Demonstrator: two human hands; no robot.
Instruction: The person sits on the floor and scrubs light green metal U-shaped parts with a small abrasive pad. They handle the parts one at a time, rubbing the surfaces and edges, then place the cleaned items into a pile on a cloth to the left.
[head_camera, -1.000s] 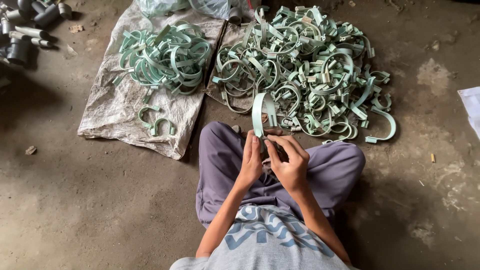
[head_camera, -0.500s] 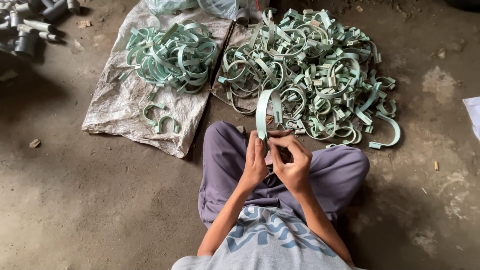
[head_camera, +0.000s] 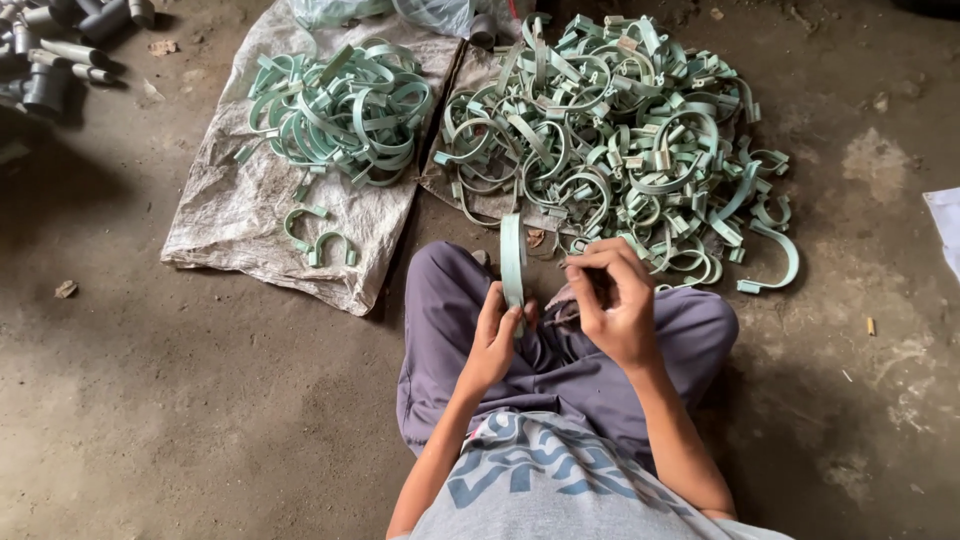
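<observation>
You are sitting cross-legged on the concrete floor (head_camera: 150, 420), and your left hand (head_camera: 497, 335) is gripping a pale green clamp strip (head_camera: 512, 260) that is standing upright over your lap. Your right hand (head_camera: 612, 300) is curling closed just beside it, pinching something too small to tell. A large heap of clamps (head_camera: 610, 130) is lying just ahead on sacking, with a smaller pile (head_camera: 335, 105) sitting on a sack (head_camera: 230, 210) to its left.

Beyond our lap, the pale green plastic clip heap (head_camera: 620, 140) lies right of the worn woven sack (head_camera: 240, 215); grey pipe fittings (head_camera: 60, 50) lie left of that sack.
</observation>
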